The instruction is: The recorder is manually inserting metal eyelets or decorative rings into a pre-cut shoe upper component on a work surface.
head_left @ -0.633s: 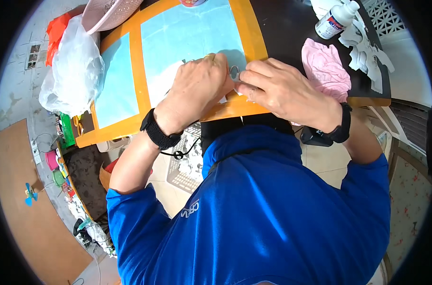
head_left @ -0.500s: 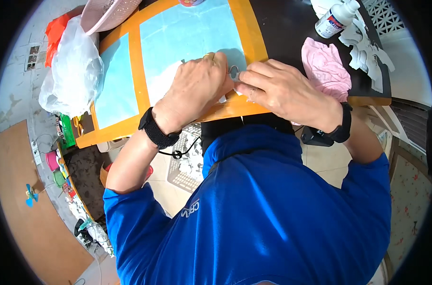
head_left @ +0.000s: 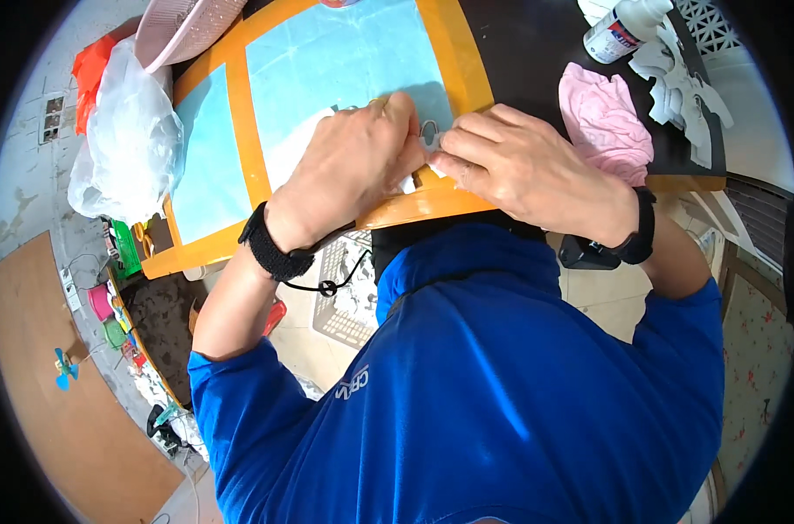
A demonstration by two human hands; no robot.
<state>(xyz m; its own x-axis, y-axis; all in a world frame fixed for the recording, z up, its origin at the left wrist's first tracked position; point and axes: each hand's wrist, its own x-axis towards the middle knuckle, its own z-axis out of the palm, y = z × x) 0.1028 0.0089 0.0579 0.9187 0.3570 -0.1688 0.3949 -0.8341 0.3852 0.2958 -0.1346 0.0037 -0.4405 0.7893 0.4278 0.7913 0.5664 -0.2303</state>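
Note:
Close together over the near edge of the table mat, both my hands work at one spot. My left hand (head_left: 353, 162) is closed, its back turned up, and whatever its fingers grip is hidden. Curled fingers of my right hand (head_left: 506, 166) pinch a small thing with a silvery wire-like loop (head_left: 429, 131) that stands up between the two hands. A white sheet (head_left: 296, 144) lies partly under my left hand. Below the fingers, a small white scrap (head_left: 407, 184) shows at the mat's edge.
The mat is light blue (head_left: 345, 52) with orange tape borders (head_left: 462, 52). At left are a pink basket (head_left: 183, 31) and a clear plastic bag (head_left: 135, 144). To the right lie a pink cloth (head_left: 602, 118), a white bottle (head_left: 624, 31) and white cut strips (head_left: 676, 87).
My hands keep nearly the same hold, with the loop still between them. The whole view has shifted slightly; my left wrist sits a little farther left and lower.

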